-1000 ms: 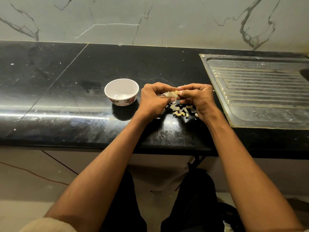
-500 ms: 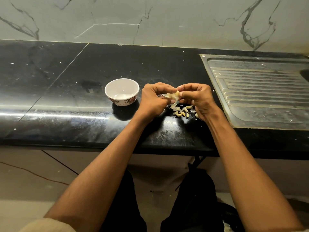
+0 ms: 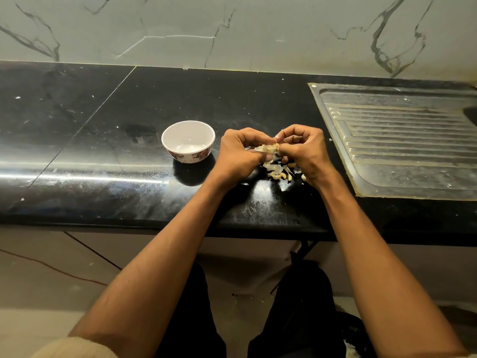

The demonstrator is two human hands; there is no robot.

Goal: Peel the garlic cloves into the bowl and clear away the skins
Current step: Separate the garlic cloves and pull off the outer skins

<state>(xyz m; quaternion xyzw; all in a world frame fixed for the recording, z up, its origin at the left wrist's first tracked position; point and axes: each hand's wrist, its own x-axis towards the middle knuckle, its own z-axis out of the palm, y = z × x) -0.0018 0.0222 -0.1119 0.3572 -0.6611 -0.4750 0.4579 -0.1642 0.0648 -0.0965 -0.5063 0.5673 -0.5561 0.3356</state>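
Papery skin: a pale, half-stripped garlic clove (image 3: 268, 149) sits pinched between both hands, above the counter.
Left hand (image 3: 241, 153): fingers curled shut around the clove's near end, bracing it.
Right hand (image 3: 304, 151): thumb and fingertips closed on a flap of skin at the clove's far end.
Just changed: the right hand has rolled upward and its knuckles now stand higher than a second ago; the clove looks more exposed. I judge a strip of skin is coming loose, so this clove is close to ready for the bowl.
Against the earlier frame: both hands stay over the same spot; bowl and skins have not shifted.
Loose skins (image 3: 280, 173): a small scatter on the black counter (image 3: 103, 140) directly beneath the hands, not yet cleared.
Bowl (image 3: 188, 140): white with a floral band, just left of the left hand; whether it holds any clove I cannot tell.
Steel drainboard (image 3: 400, 140): right of the hands, untouched.
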